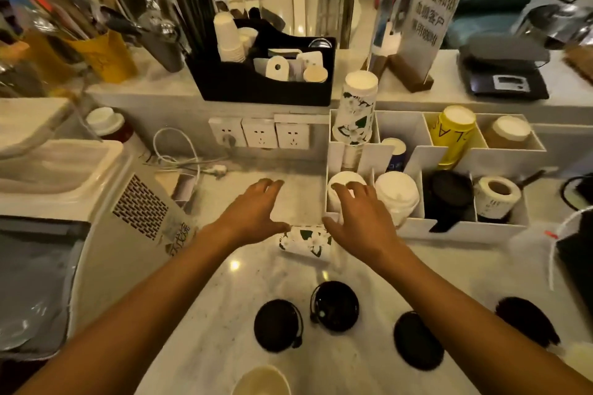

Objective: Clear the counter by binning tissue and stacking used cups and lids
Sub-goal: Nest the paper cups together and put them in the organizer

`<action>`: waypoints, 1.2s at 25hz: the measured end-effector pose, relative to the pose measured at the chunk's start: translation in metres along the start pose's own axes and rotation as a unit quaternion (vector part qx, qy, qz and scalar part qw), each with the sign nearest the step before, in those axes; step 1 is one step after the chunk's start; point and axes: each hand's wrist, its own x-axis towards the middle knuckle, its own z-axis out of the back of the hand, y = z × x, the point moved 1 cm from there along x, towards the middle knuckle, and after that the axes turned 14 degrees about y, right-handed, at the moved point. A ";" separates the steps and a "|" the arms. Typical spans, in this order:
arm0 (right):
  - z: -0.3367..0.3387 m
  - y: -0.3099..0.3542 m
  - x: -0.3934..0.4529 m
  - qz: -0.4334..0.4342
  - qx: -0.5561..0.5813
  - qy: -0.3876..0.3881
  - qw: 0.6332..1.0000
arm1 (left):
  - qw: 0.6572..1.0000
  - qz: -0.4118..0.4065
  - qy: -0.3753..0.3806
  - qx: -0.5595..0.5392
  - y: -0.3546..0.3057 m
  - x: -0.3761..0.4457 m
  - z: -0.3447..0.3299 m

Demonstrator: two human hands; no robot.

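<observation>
A floral-print paper cup (305, 242) lies on its side on the marble counter (224, 314), its long axis running left to right across the view. The left hand (253, 212) and right hand (359, 221) hover just above it, 1 at each end, so it sits below and between the 2 palms, slightly nearer the person than the fingers. Both hands have their fingers spread and hold nothing. Neither hand looks clearly closer; the right hand's fingers (353, 186) reach over the white organiser (449, 231) just right of the cup.

Nearer the person than the cup, 4 black lids (335, 306) lie loose on the counter, and another paper cup (261, 382) shows at the bottom edge. No tissue is visible.

Behind the cup, a matching floral stack (354, 106) stands upturned in the organiser. A yellow cup stack (454, 135) bears letters, perhaps "LA", only partly readable. The standing sign (423, 16) carries Chinese characters too blurred to read.
</observation>
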 end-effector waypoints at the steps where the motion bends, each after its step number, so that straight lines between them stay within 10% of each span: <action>1: -0.011 0.001 -0.001 -0.010 -0.002 0.011 1.000 | 1.000 -0.008 0.019 -0.008 0.007 0.006 -0.011; 12: -0.090 0.005 -0.018 -0.075 -0.018 0.112 0.991 | 0.990 -0.062 0.117 -0.047 0.029 0.062 -0.092; 22: -0.075 0.005 -0.034 -0.038 0.049 0.013 0.998 | 0.991 -0.032 0.010 -0.133 0.042 0.021 -0.101; 30: -0.018 0.000 -0.063 -0.081 0.376 -0.028 0.923 | 0.964 -0.011 -0.161 -0.212 0.002 -0.058 -0.091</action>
